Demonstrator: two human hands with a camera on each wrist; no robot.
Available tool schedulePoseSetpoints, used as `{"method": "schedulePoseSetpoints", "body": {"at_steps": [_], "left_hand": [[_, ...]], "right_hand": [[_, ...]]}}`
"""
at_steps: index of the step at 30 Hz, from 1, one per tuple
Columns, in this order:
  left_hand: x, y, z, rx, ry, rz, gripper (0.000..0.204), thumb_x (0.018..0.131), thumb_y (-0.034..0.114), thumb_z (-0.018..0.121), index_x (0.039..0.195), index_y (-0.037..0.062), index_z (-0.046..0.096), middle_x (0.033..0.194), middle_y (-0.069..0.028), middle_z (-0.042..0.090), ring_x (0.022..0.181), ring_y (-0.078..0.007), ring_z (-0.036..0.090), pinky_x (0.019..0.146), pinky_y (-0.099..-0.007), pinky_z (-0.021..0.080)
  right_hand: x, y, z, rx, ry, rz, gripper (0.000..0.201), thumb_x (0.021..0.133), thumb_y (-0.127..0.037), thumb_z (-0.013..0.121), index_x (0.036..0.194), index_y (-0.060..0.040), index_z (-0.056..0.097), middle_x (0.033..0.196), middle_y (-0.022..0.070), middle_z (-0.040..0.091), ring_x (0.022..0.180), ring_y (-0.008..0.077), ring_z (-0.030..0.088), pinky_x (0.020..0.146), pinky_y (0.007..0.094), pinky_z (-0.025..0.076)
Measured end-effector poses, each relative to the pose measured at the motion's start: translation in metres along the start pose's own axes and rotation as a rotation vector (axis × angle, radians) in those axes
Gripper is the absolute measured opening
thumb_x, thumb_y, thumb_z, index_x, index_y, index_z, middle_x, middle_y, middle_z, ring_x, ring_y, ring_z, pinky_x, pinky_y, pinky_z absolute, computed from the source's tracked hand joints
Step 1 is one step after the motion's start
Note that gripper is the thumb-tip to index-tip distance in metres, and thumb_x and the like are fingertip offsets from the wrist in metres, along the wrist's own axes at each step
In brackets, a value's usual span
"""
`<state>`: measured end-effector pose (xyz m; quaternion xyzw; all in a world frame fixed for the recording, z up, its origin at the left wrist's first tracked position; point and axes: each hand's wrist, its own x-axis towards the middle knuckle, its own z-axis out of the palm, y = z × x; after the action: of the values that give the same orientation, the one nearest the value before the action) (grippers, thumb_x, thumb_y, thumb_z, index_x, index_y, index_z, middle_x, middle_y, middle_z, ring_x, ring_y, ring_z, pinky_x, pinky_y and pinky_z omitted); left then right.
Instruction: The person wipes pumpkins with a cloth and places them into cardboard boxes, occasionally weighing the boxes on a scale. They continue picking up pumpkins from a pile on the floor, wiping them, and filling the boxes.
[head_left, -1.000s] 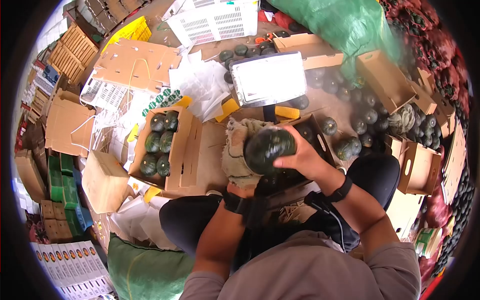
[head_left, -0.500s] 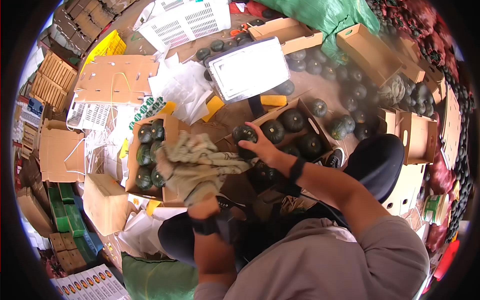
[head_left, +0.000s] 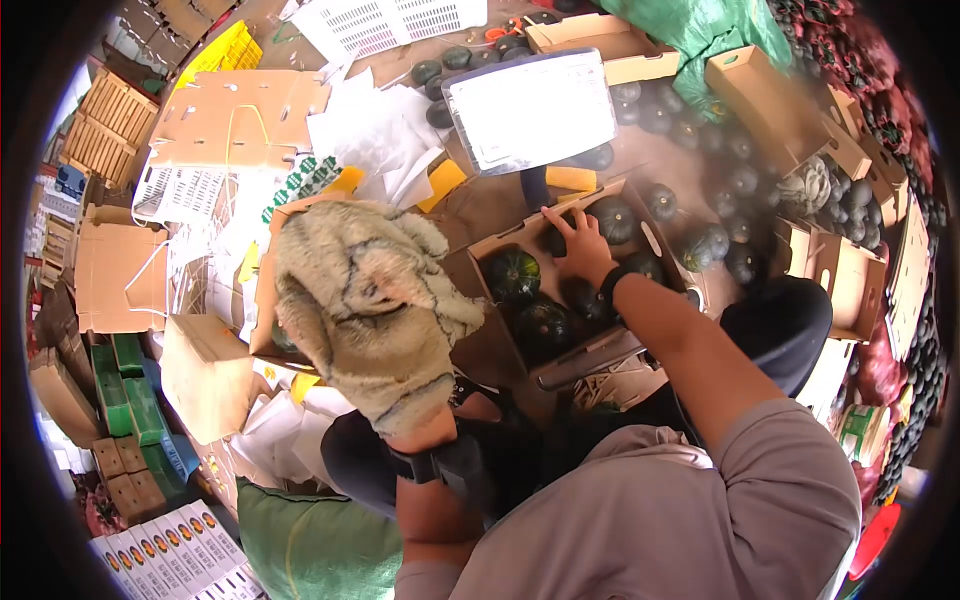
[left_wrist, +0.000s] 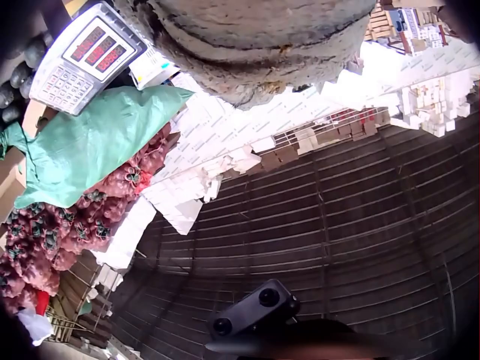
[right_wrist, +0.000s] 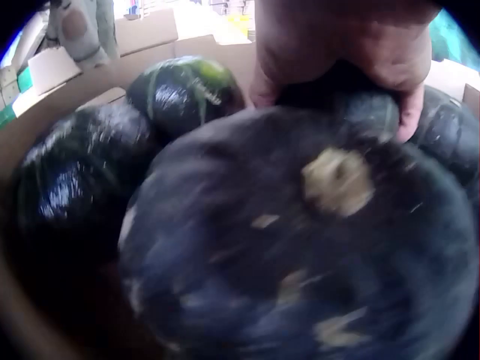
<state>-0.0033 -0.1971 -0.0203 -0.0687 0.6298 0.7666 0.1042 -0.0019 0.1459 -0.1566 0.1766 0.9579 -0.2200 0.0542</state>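
Note:
My right hand (head_left: 572, 238) reaches into an open cardboard box (head_left: 478, 250) in front of my knees and grips a dark green squash (head_left: 553, 238) at its far side. In the right wrist view the right hand (right_wrist: 337, 105) curls its fingers over that squash (right_wrist: 373, 114); a bigger squash (right_wrist: 300, 247) fills the foreground and a striped one (right_wrist: 184, 94) lies to the left. My left hand (head_left: 365, 300), in a worn knit glove, is lifted up toward my head and holds nothing I can see. Only the glove's cuff (left_wrist: 255, 37) shows in the left wrist view.
A platform scale (head_left: 530, 105) stands behind the box, its display (left_wrist: 86, 56) facing up. Loose squashes (head_left: 720, 240) lie on the ground at right among empty cartons (head_left: 850, 280). A second carton (head_left: 262, 300) sits at left behind the glove. A green sack (head_left: 310, 540) lies by my knee.
The right hand lowered the squash it held into the box and reached to the box's far side. The gloved left hand left the squash and rose toward the camera.

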Motion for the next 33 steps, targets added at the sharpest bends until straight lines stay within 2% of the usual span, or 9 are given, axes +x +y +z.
{"method": "schedulePoseSetpoints", "body": {"at_steps": [3, 6, 8, 10, 15, 19, 24, 27, 33], "left_hand": [[0.007, 0.015, 0.034, 0.242, -0.083, 0.169, 0.046, 0.097, 0.035, 0.045, 0.132, 0.0059, 0.047, 0.136, -0.0101, 0.049, 0.126, -0.0243, 0.045, 0.107, -0.0385, 0.037], [0.009, 0.029, 0.082, 0.734, -0.159, 0.489, 0.046, 0.097, 0.034, 0.045, 0.133, 0.0058, 0.046, 0.136, -0.0102, 0.048, 0.127, -0.0243, 0.045, 0.107, -0.0385, 0.036], [0.005, 0.04, 0.116, 1.11, -0.173, 0.712, 0.046, 0.097, 0.034, 0.045, 0.134, 0.0057, 0.046, 0.137, -0.0103, 0.047, 0.127, -0.0244, 0.044, 0.108, -0.0384, 0.035], [-0.003, 0.04, 0.15, 1.417, -0.223, 0.863, 0.047, 0.097, 0.033, 0.046, 0.135, 0.0056, 0.045, 0.137, -0.0104, 0.047, 0.128, -0.0244, 0.044, 0.109, -0.0384, 0.034], [-0.016, 0.01, 0.196, 1.701, -0.471, 1.017, 0.055, 0.099, 0.044, 0.037, 0.141, 0.0081, 0.036, 0.144, -0.0084, 0.039, 0.133, -0.0234, 0.038, 0.111, -0.0426, 0.031], [0.032, -0.058, 0.159, -0.427, -0.805, -0.274, 0.057, 0.099, 0.045, 0.04, 0.14, 0.0062, 0.037, 0.14, -0.0076, 0.041, 0.131, -0.0233, 0.039, 0.108, -0.0436, 0.034], [-0.019, -0.012, 0.208, -0.752, -0.842, -0.499, 0.052, 0.097, 0.046, 0.046, 0.135, 0.0111, 0.043, 0.138, -0.0086, 0.046, 0.126, -0.0255, 0.045, 0.103, -0.0427, 0.04], [0.007, -0.015, 0.188, -0.585, -0.745, -0.384, 0.051, 0.097, 0.046, 0.045, 0.134, 0.0107, 0.044, 0.136, -0.0091, 0.047, 0.124, -0.0258, 0.047, 0.102, -0.0428, 0.041], [0.028, -0.025, 0.169, -0.429, -0.634, -0.219, 0.051, 0.097, 0.046, 0.045, 0.133, 0.0098, 0.046, 0.133, -0.0101, 0.05, 0.12, -0.0265, 0.049, 0.099, -0.0431, 0.044]], "right_hand": [[-0.001, -0.011, -0.045, 0.878, -0.217, 0.315, 0.09, 0.078, -0.032, 0.075, 0.15, -0.0249, 0.021, 0.141, 0.0157, 0.042, 0.124, 0.0313, 0.048, 0.096, 0.0435, 0.047], [-0.037, -0.04, -0.103, 1.786, -0.229, 0.18, 0.084, 0.078, -0.031, 0.076, 0.147, -0.0184, 0.029, 0.135, 0.0134, 0.048, 0.123, 0.026, 0.05, 0.099, 0.042, 0.045], [-0.079, -0.078, -0.125, 1.641, -0.052, -0.288, 0.071, 0.077, -0.027, 0.077, 0.139, -0.016, 0.042, 0.133, 0.0134, 0.049, 0.123, 0.0278, 0.05, 0.102, 0.0402, 0.042], [-0.113, -0.11, -0.148, 0.594, 0.432, -0.647, 0.057, 0.077, -0.023, 0.076, 0.128, -0.0142, 0.053, 0.131, 0.0151, 0.049, 0.122, 0.0307, 0.05, 0.102, 0.0397, 0.041], [-0.06, -0.058, -0.139, 0.683, 0.642, -0.306, 0.053, 0.072, -0.026, 0.079, 0.119, -0.0128, 0.057, 0.122, 0.0153, 0.051, 0.12, 0.0324, 0.047, 0.102, 0.0404, 0.039], [-0.123, -0.093, -0.149, 0.724, 0.511, -0.574, 0.059, 0.068, -0.023, 0.08, 0.12, -0.0143, 0.054, 0.124, 0.0135, 0.047, 0.119, 0.0332, 0.046, 0.102, 0.0417, 0.039], [-0.078, -0.063, -0.142, 0.739, 0.715, -0.215, 0.062, 0.067, -0.021, 0.081, 0.123, -0.0156, 0.053, 0.132, 0.0147, 0.043, 0.124, 0.0346, 0.043, 0.104, 0.0414, 0.038], [-0.113, -0.083, -0.156, 0.922, 0.194, -0.805, 0.05, 0.077, -0.024, 0.077, 0.121, -0.0125, 0.056, 0.13, 0.016, 0.047, 0.124, 0.0334, 0.045, 0.099, 0.0385, 0.042], [-0.128, -0.105, -0.156, 0.567, 0.548, -0.356, 0.046, 0.081, -0.029, 0.074, 0.121, -0.0105, 0.059, 0.116, 0.0148, 0.056, 0.109, 0.0333, 0.054, 0.093, 0.0384, 0.045]]}}
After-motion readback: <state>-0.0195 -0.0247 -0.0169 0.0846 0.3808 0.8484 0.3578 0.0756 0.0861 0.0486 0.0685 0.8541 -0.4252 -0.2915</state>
